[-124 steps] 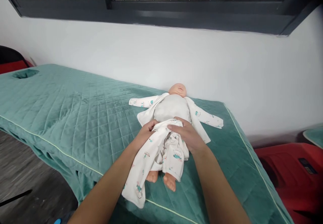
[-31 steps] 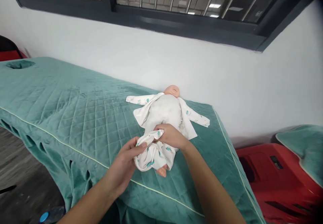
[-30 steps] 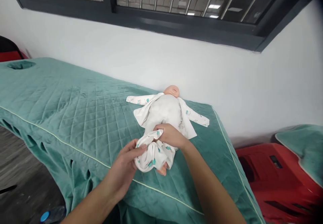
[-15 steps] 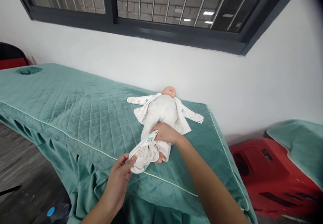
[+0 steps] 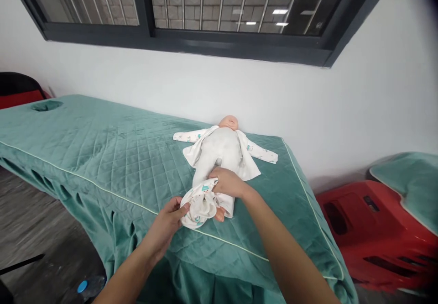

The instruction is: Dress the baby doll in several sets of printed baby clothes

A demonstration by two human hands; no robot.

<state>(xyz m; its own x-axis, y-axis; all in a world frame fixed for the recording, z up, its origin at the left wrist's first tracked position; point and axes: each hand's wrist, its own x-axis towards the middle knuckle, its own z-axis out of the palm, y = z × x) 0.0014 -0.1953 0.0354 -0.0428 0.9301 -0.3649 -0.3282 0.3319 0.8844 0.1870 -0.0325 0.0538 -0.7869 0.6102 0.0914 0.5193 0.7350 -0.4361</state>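
A baby doll (image 5: 222,146) lies on its back on the green quilted bed (image 5: 112,153), head toward the wall. Its white printed jacket (image 5: 251,158) lies spread open beside its bare cloth torso. White printed baby trousers (image 5: 200,203) are bunched up around the doll's lower legs, and one bare foot (image 5: 219,214) pokes out. My left hand (image 5: 167,224) pinches the near edge of the bunched trousers. My right hand (image 5: 227,183) is closed on the trousers' upper edge, over the doll's thighs.
The bed's piped front edge (image 5: 236,249) runs just below the doll's feet. A white wall stands close behind the doll's head. A red base (image 5: 372,222) stands at the right beside another green cover (image 5: 407,180). A bottle with a blue cap (image 5: 89,285) lies on the floor.
The trousers, stretched over the doll's legs four seconds ago, are now gathered into a bunch near its feet. My left hand has shifted slightly along their near edge. The view has tilted up.
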